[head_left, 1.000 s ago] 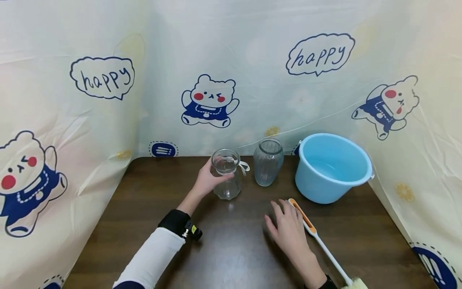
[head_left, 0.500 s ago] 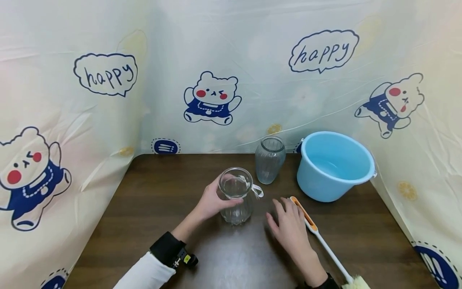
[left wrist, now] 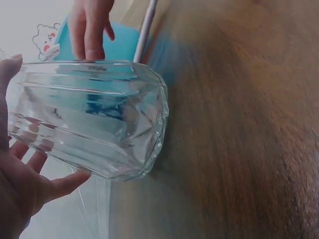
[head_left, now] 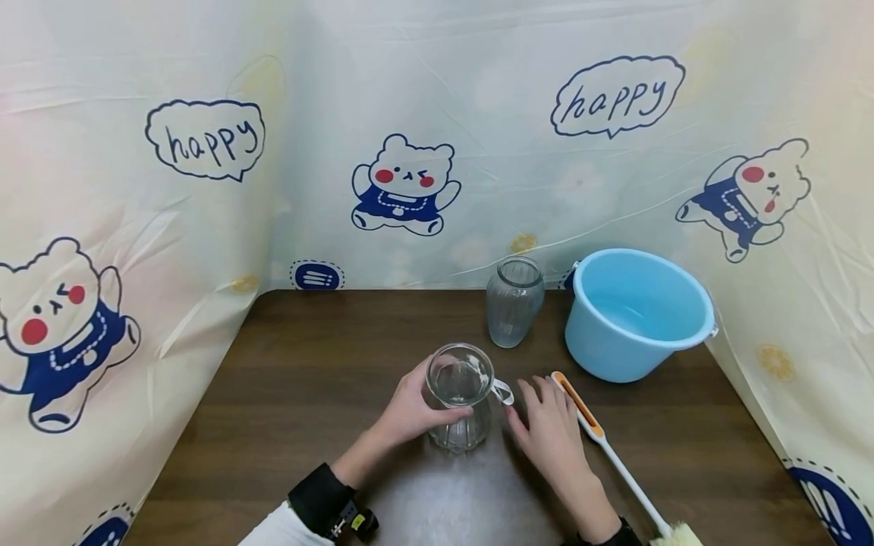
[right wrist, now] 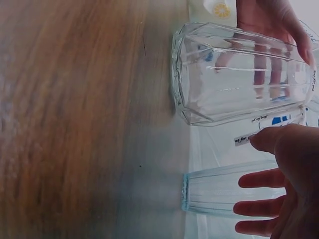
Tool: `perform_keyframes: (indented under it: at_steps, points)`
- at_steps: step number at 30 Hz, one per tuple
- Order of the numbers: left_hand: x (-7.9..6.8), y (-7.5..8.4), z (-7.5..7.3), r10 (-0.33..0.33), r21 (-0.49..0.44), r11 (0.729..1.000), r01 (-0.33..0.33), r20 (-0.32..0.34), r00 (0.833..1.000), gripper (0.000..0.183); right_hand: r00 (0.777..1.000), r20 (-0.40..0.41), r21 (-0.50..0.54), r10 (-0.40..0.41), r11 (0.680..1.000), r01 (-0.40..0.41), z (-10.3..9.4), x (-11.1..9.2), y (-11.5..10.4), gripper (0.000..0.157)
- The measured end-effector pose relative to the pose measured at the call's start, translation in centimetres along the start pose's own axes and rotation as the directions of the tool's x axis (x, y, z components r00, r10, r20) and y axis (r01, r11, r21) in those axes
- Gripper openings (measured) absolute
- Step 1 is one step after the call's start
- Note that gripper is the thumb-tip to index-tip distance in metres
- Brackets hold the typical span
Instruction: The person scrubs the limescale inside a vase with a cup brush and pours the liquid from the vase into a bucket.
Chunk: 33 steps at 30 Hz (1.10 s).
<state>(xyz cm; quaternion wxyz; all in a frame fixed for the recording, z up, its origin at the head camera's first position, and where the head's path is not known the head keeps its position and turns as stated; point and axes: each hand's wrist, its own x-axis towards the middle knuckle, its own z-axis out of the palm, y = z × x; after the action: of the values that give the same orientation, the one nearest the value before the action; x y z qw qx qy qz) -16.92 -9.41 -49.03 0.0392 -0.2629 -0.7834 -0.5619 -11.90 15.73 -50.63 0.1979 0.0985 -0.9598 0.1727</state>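
My left hand (head_left: 412,406) grips a clear glass vase (head_left: 462,428) round its neck, thumb at the front and fingers behind. Faceted sides and a white ribbon (head_left: 503,392) with dark lettering mark this vase, and in the right wrist view its base hangs close over the table. My right hand (head_left: 551,432) is just right of the vase with fingers spread and relaxed, the thumb near the ribbon's end. Beside that hand lies a brush (head_left: 617,459) with a white and orange handle and a pale bristle head.
A second, bluish ribbed glass vase (head_left: 514,307) stands at the back of the brown table (head_left: 328,341). To its right is a light blue bucket (head_left: 608,349) with a handle. A patterned curtain (head_left: 505,182) hangs round the back and sides.
My left hand has brought the ribboned vase from the back of the table toward me and to the right, up beside the right hand. The right hand has hardly moved.
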Motion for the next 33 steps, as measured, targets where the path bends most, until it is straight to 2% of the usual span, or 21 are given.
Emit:
perform_keyframes:
  at_steps: [4, 11, 19, 22, 30, 32, 33]
  points:
    - [-0.1, -0.3, 0.1, 0.024, 0.010, 1.000, -0.024, -0.003, 1.000, 0.069, 1.000, 0.004, 0.004, 0.002, 1.000, -0.002, -0.1, 0.1, 0.0, 0.046]
    - [-0.3, -0.2, 0.2, 0.014, -0.008, 1.000, -0.015, -0.007, 1.000, 0.071, 1.000, 0.009, 0.010, 0.003, 1.000, -0.003, -0.1, 0.0, 0.1, 0.045]
    - [-0.6, 3.0, 0.0, 0.040, -0.044, 0.998, -0.040, 0.006, 0.999, 0.067, 0.999, 0.033, 0.000, 0.005, 1.000, -0.005, -0.2, 0.0, 0.1, 0.045]
    - [-0.6, 3.6, -0.1, 0.047, -0.036, 0.998, -0.047, -0.002, 0.999, 0.066, 0.998, 0.062, -0.008, 0.015, 1.000, -0.014, -0.3, 0.1, 0.1, 0.046]
    - [-0.9, 3.3, 0.2, 0.105, -0.004, 0.994, -0.105, -0.001, 0.994, 0.065, 0.995, 0.101, -0.009, 0.012, 1.000, -0.011, -0.5, 0.2, 0.2, 0.047]
    - [-0.8, 3.3, 0.1, 0.103, 0.001, 0.995, -0.103, 0.004, 0.995, 0.066, 0.995, 0.100, -0.004, 0.004, 1.000, -0.003, -0.6, 0.4, 0.3, 0.047]
    - [-0.8, 2.7, 0.2, 0.093, 0.010, 0.996, -0.093, 0.012, 0.996, 0.067, 0.995, 0.102, -0.003, 0.001, 1.000, -0.001, -0.8, 0.5, 0.4, 0.047]
